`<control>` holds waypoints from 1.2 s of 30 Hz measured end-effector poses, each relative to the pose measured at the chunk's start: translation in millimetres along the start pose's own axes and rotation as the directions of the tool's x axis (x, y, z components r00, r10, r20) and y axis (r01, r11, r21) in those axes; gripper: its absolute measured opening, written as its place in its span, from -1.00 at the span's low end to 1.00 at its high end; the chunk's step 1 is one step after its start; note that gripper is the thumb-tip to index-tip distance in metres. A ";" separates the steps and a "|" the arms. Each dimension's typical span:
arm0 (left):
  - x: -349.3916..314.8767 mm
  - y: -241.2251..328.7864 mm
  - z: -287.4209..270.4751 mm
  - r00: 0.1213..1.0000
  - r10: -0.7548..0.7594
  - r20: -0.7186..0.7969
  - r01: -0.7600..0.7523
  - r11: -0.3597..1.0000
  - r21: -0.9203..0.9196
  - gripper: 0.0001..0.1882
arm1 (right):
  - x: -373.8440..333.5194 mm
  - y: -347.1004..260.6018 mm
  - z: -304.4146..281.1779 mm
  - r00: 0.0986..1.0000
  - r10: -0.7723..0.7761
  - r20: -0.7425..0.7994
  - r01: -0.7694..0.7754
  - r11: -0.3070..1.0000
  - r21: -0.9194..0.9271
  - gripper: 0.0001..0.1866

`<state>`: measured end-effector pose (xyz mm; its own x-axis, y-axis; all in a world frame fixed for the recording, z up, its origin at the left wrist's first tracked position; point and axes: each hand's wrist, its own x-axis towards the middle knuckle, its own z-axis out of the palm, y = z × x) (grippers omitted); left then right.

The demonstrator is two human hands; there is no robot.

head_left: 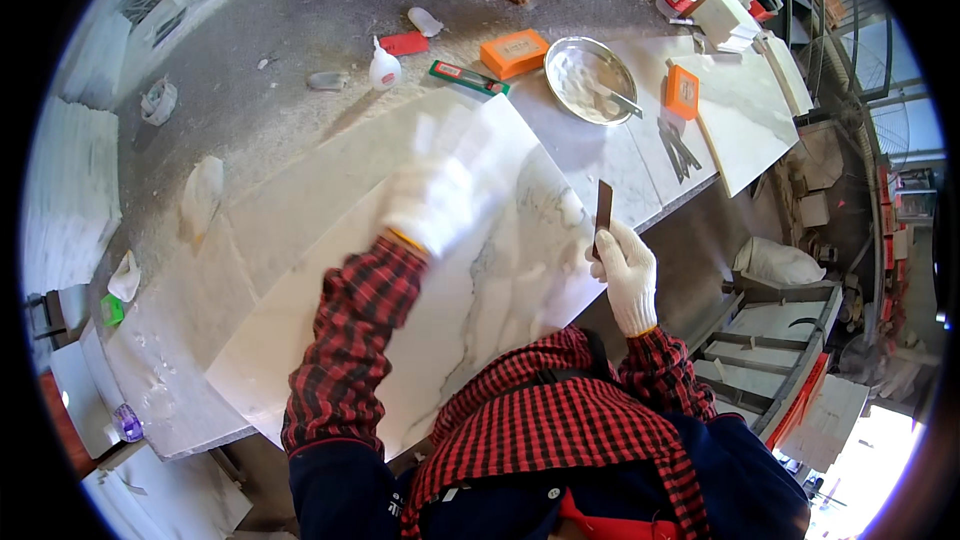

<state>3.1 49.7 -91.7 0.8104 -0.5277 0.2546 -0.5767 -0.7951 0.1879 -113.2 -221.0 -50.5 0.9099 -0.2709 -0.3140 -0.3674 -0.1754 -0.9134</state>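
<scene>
A large white marble-look slab (400,340) with grey veins lies before me on the worktable, set askew. Over its far part moves my left hand (440,202) in a white glove, its fingers smeared by motion. Whether that hand touches the slab or holds anything I cannot tell. At the slab's right edge my right hand (628,275), also gloved, is closed round a thin flat dark brown scraper blade (604,208) that points up and away from me. Both forearms wear red and black checked sleeves.
Beyond the slab stand a metal bowl (575,65) of whitish paste with a spatula, orange boxes (514,54), a green box (468,77) and a white squeeze bottle (384,68). Dark blades (680,150) lie right, near another slab (745,110). A metal frame (765,350) stands beyond the table's edge.
</scene>
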 end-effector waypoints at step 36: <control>-53.4 -20.6 -31.5 0.850 -0.442 -0.286 0.422 0.897 -0.132 -0.80 | 56.7 -28.5 103.1 0.851 -0.412 0.326 0.520 0.572 -0.635 -0.44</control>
<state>-31.5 103.7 -79.3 0.9143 -0.0116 0.4048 -0.1891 -0.8961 0.4016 -31.3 -133.8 -68.9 0.9884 0.1500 0.0249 0.1409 -0.8419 -0.5210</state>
